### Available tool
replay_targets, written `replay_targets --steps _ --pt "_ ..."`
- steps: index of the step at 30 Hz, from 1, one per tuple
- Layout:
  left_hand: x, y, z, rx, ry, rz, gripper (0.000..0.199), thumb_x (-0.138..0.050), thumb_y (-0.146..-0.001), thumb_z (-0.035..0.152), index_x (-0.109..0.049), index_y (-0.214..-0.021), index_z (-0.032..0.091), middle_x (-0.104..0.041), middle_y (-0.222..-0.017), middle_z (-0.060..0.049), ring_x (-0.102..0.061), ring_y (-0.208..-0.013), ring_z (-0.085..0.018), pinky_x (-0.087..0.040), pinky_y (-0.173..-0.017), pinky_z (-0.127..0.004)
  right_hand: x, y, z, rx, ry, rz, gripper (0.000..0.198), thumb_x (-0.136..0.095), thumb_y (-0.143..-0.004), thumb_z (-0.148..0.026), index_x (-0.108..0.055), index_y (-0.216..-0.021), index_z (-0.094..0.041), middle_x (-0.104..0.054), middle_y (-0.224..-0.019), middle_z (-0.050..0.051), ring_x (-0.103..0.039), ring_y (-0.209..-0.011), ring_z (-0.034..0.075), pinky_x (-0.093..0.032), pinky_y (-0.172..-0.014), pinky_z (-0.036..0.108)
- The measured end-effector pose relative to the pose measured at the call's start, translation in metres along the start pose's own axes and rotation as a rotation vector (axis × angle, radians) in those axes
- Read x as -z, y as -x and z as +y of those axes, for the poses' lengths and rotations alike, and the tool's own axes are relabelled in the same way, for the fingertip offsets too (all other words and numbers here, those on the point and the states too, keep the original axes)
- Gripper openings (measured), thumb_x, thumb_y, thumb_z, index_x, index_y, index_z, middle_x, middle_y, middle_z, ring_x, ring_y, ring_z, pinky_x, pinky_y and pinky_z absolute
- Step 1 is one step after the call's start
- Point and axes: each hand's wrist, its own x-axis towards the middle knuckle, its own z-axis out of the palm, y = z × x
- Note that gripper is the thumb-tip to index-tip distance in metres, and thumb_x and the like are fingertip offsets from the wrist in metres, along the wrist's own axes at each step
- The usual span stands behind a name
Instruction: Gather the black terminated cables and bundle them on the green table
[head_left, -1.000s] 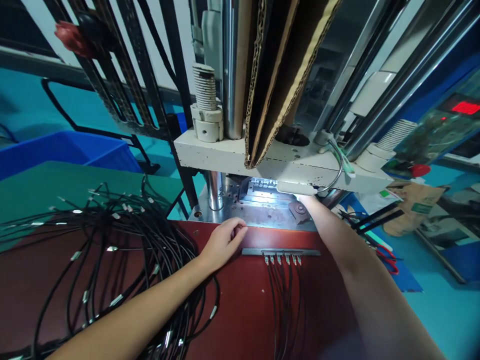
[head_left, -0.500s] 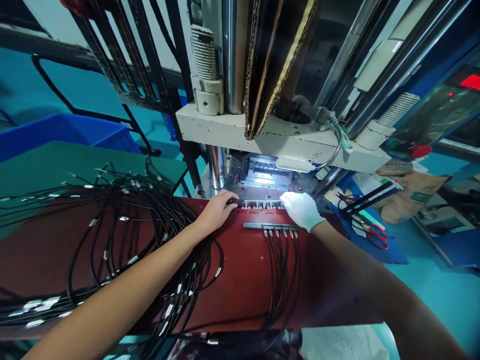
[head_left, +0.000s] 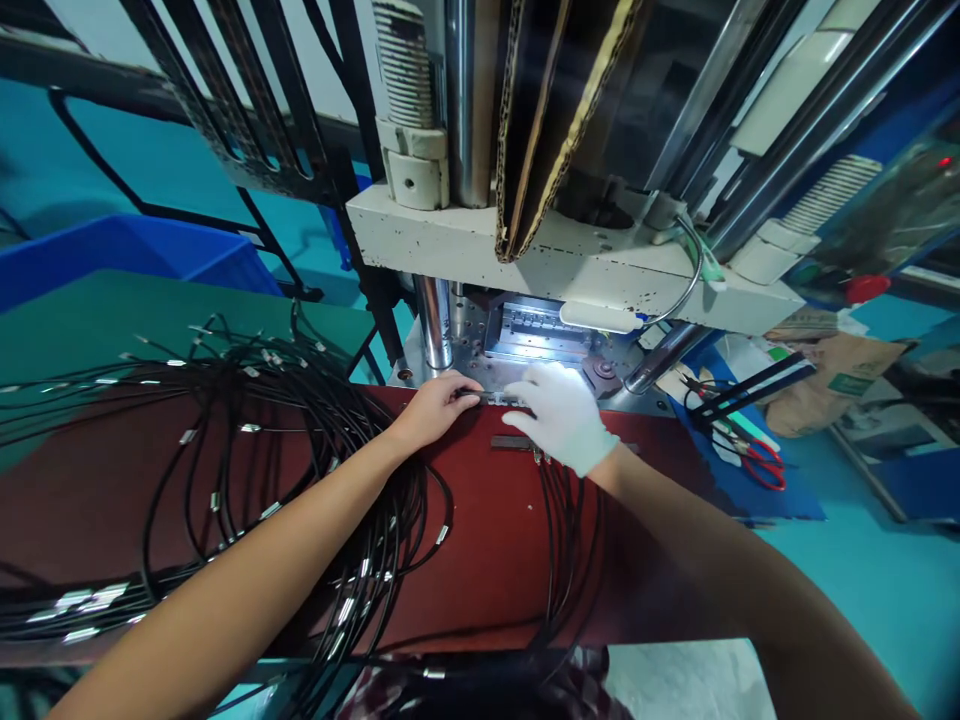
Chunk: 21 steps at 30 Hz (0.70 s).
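My bare left hand (head_left: 436, 408) pinches the left end of a narrow bar with small pale metal pieces (head_left: 495, 398) along it, at the press's front edge. My right hand (head_left: 561, 415), in a white glove, hangs over the bar's right part and hides most of it. Its thumb and forefinger are apart beside the small pieces; contact cannot be made out. Below lies a second dark bar (head_left: 511, 442), partly covered by the glove. Several black cables (head_left: 556, 540) run from it toward me.
Ahead stands a press with a cream plate (head_left: 480, 245) and a lit metal mould (head_left: 544, 328). A heap of black cables (head_left: 300, 430) covers the left of the red table top (head_left: 480, 570). To the right are red-handled scissors (head_left: 765, 468); a blue bin (head_left: 127, 255) is far left.
My right hand has moved left along the bar, its fingers now apart, covering part of the lower bar. My left hand stays at the bar's left end. The view has shifted slightly.
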Motion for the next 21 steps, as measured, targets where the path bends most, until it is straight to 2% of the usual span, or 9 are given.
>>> replay_targets --steps 3,6,9,12,16,19,21 --pt "0.001 0.001 0.001 -0.007 0.008 -0.010 0.021 -0.054 -0.086 0.024 -0.068 -0.099 0.015 -0.062 -0.089 -0.006 -0.055 -0.075 -0.017 -0.043 -0.073 -0.031 -0.015 -0.018 -0.014 0.058 0.099 -0.060 0.023 -0.059 -0.088 -0.042 -0.069 -0.095 -0.022 -0.062 -0.100 0.007 -0.050 -0.092 0.025 -0.031 -0.073 0.035" --pt "0.001 0.002 0.004 -0.018 0.014 -0.022 0.020 -0.055 -0.085 0.023 -0.069 -0.097 0.016 -0.062 -0.087 -0.005 -0.055 -0.077 -0.017 -0.043 -0.074 -0.031 -0.022 -0.021 -0.013 0.104 0.120 -0.083 0.026 -0.050 -0.095 -0.037 -0.070 -0.087 -0.022 -0.064 -0.094 0.005 -0.051 -0.090 0.023 -0.029 -0.072 0.035" --pt "0.000 0.003 0.006 0.009 0.006 0.003 0.020 -0.055 -0.084 0.021 -0.069 -0.097 0.015 -0.061 -0.085 -0.005 -0.054 -0.072 -0.016 -0.043 -0.072 -0.031 -0.017 -0.014 -0.006 0.048 0.019 0.026 0.027 -0.053 -0.094 -0.040 -0.072 -0.087 -0.023 -0.067 -0.088 0.003 -0.054 -0.085 0.021 -0.031 -0.074 0.035" --pt "-0.002 0.003 0.005 0.028 0.021 0.031 0.021 -0.055 -0.084 0.022 -0.069 -0.097 0.015 -0.061 -0.087 -0.006 -0.054 -0.072 -0.016 -0.044 -0.072 -0.031 0.002 -0.002 0.002 -0.040 -0.184 0.248 0.019 -0.061 -0.090 -0.036 -0.073 -0.082 -0.024 -0.069 -0.084 0.000 -0.057 -0.082 0.017 -0.037 -0.077 0.032" --pt "-0.003 0.004 0.000 -0.021 0.043 0.039 0.024 -0.053 -0.084 0.028 -0.069 -0.097 0.015 -0.062 -0.086 -0.006 -0.054 -0.073 -0.017 -0.044 -0.072 -0.031 0.042 0.023 0.012 -0.145 -0.363 0.494 0.011 -0.068 -0.084 -0.026 -0.071 -0.074 -0.023 -0.069 -0.079 -0.001 -0.060 -0.081 0.015 -0.046 -0.076 0.029" --pt "-0.003 0.004 -0.004 -0.036 0.028 0.041 0.025 -0.053 -0.083 0.031 -0.069 -0.097 0.017 -0.062 -0.087 -0.006 -0.055 -0.075 -0.017 -0.044 -0.071 -0.030 0.078 0.062 0.020 -0.300 -0.343 0.662 0.004 -0.068 -0.083 -0.026 -0.070 -0.081 -0.022 -0.065 -0.082 0.000 -0.061 -0.083 0.016 -0.048 -0.077 0.032" --pt "-0.002 0.004 -0.005 -0.036 0.010 0.042 0.026 -0.053 -0.083 0.034 -0.069 -0.096 0.018 -0.063 -0.087 -0.006 -0.055 -0.076 -0.018 -0.044 -0.069 -0.030 0.100 0.103 0.026 -0.438 -0.292 0.732 0.004 -0.068 -0.082 -0.027 -0.068 -0.082 -0.023 -0.064 -0.081 0.001 -0.061 -0.080 0.018 -0.049 -0.076 0.035"
